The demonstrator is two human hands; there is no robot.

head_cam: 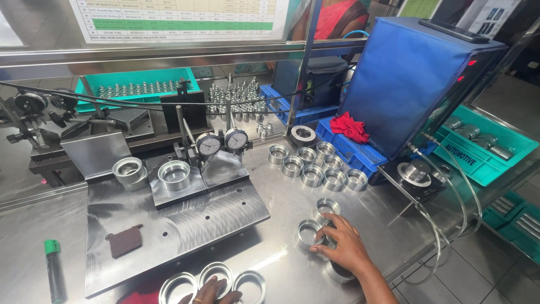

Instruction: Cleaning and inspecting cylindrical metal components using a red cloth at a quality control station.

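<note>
Rings (309, 233) of bright machined metal are what we handle here: short, hollow cylinders with a turned rim and a dark bore, lying open side up on the steel bench (281, 191). Our right hand (344, 245), lower right of centre, spreads loosely over a small cluster of them, fingertips touching the nearest one and gripping nothing. Our left hand (211, 291) sits at the bottom edge with fingers curled on a row of three rings (216, 278); whether it grips one we cannot tell. We judge it best to lift each ring by its outer wall and keep it level, clear of its neighbours. More rings (318, 163) wait right of centre, beside the dial gauges (222, 142).
</note>
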